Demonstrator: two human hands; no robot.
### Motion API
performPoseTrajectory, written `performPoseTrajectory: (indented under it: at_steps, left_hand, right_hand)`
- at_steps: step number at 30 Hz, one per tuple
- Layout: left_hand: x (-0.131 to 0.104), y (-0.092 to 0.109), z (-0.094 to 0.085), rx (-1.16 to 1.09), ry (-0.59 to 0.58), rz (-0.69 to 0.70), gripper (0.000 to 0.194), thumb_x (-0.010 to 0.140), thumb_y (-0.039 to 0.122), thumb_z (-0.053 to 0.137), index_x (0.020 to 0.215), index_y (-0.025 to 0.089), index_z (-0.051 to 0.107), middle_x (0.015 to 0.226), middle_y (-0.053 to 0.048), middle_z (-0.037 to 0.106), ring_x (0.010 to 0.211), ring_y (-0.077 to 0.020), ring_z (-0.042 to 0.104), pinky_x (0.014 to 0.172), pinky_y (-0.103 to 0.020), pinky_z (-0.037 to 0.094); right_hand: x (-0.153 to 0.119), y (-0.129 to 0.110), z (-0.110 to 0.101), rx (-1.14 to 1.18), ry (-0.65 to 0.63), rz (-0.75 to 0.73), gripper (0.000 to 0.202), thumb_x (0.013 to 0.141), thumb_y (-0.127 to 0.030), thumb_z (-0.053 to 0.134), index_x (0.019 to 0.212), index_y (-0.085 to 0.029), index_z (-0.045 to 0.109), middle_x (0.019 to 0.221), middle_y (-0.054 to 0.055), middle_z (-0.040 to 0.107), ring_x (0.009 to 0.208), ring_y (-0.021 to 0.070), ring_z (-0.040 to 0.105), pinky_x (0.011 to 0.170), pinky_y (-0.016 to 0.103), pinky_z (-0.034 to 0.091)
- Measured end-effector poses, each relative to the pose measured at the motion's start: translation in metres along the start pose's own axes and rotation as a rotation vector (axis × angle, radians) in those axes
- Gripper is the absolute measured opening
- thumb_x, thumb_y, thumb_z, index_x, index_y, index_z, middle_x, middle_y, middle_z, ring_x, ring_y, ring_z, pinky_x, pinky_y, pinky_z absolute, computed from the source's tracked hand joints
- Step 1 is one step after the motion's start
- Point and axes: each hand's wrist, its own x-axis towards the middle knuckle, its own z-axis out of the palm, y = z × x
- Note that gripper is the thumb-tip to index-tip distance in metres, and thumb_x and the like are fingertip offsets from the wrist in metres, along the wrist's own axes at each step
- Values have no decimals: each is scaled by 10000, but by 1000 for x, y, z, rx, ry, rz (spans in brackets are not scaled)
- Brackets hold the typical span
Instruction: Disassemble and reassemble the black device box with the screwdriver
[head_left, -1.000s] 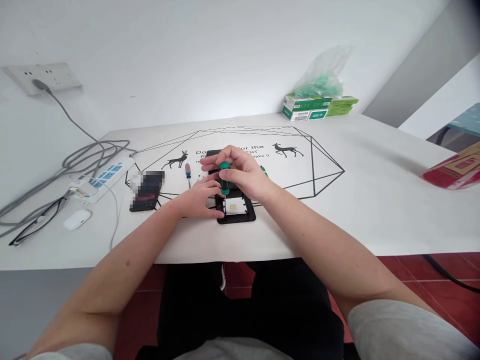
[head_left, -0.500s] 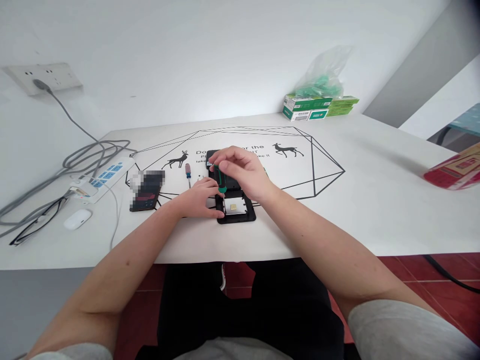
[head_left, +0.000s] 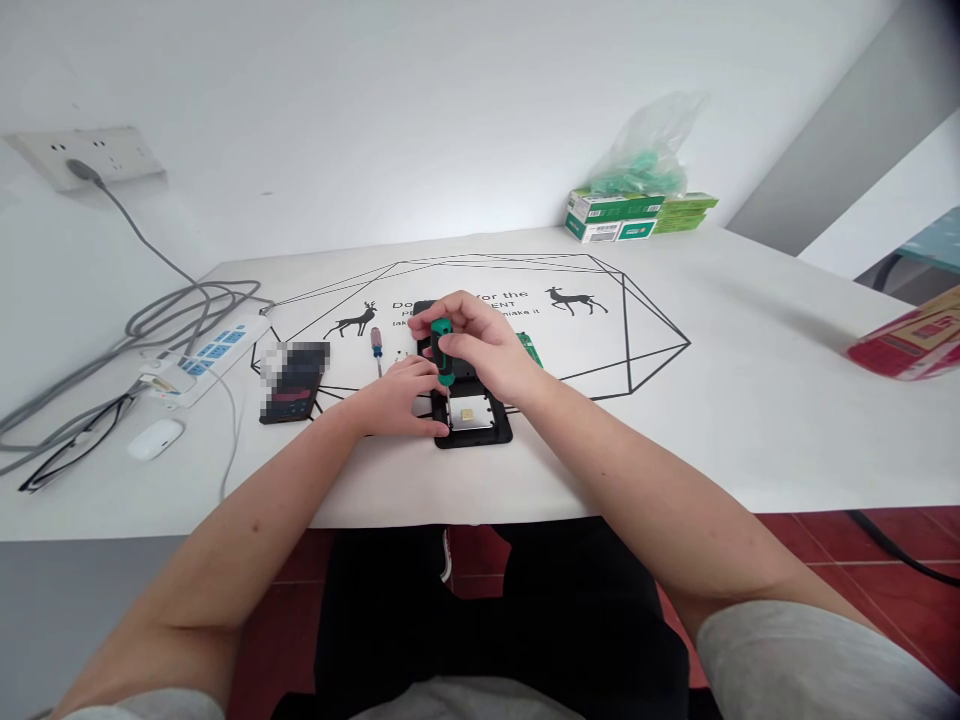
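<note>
My right hand is closed round the green-and-black handle of a screwdriver. The tool stands nearly upright, its shaft pointing down at the left edge of a silvery plate with a small gold square. That plate sits inside an open black plastic casing near the table's front. Thumb and fingers of my left hand hold the casing's left side. Behind it lies another black part, mostly covered by my right hand. A green circuit board peeks out right of that hand.
A second screwdriver and a few tiny pieces lie left of the casing. Farther left are a phone, a power strip, a white earbud case and glasses. Green-and-white boxes stand at the back.
The fingers of my right hand have shifted on the screwdriver handle, so more of it shows. More of the circuit board is visible too. My left hand has stayed in place.
</note>
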Motion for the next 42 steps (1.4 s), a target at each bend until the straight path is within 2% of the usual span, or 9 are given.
performPoseTrajectory:
  at_steps: [4,7,13,18,23,28,32,37,42]
  left_hand:
    - [0,-1,0,-17,1,8,504,841,581,892,1218,264,786,1376,-119,707,1468,-419,518,1276,-623,430]
    - [0,0,0,-14,3,4,510,832,584,896,1213,261,789,1363,-121,711,1479,-424,508,1282,-629,423]
    - [0,2,-1,-21,-8,-21,521,841,586,886,1223,247,781,1368,-127,700,1454,-430,528,1249,-616,464]
    - [0,0,0,-20,7,14,489,840,556,901,1207,255,783,1371,-127,693,1469,-421,512,1275,-618,431]
    - [-2,0,0,-36,44,43,453,854,539,908,1200,272,790,1438,-115,677,1473,-407,487,1288,-632,397]
    - [-1,1,0,-79,131,87,195,990,462,772,1008,268,787,1425,-92,710,1461,-357,499,1281,-604,397]
    - [1,0,0,-67,182,86,196,1026,384,693,876,266,739,1338,-75,756,1419,-325,539,1243,-567,433]
    - [0,-20,-6,87,289,-61,149,1018,322,644,949,273,767,1325,-68,760,1368,-326,570,1276,-630,352]
    - [0,-50,-7,208,364,-312,188,1000,275,626,1013,265,813,1321,-107,761,1368,-391,549,1184,-671,403]
  right_hand:
    - [4,2,-8,-186,58,-93,312,846,-189,555,1049,-254,782,1178,61,718,1191,263,663,1055,491,590]
    - [4,3,-10,-243,47,-114,340,868,-195,530,1051,-259,809,1167,65,695,1169,259,648,1001,470,596]
    - [1,5,-1,-264,39,-99,287,875,-307,717,1157,-261,751,1250,60,681,1035,208,637,779,360,601]
    - [2,9,-3,-253,90,-105,358,848,-250,724,1205,-282,724,1246,58,688,1108,222,642,774,346,619]
    - [5,10,-9,-256,225,-137,321,862,-306,780,1174,-310,705,1129,40,660,1020,220,651,758,363,651]
    - [8,14,-11,-236,271,-169,319,887,-377,789,1168,-295,662,1131,42,649,1027,215,653,734,339,637]
    - [9,15,-12,-252,321,-153,323,894,-377,773,1181,-288,653,1172,55,657,1072,220,638,718,325,619]
    - [11,9,-16,-316,408,-131,301,858,-302,753,1148,-280,674,1273,67,689,1068,228,626,718,348,602]
    - [11,5,-16,-394,406,-142,288,834,-267,730,1119,-255,690,1243,66,710,1016,215,635,721,349,576]
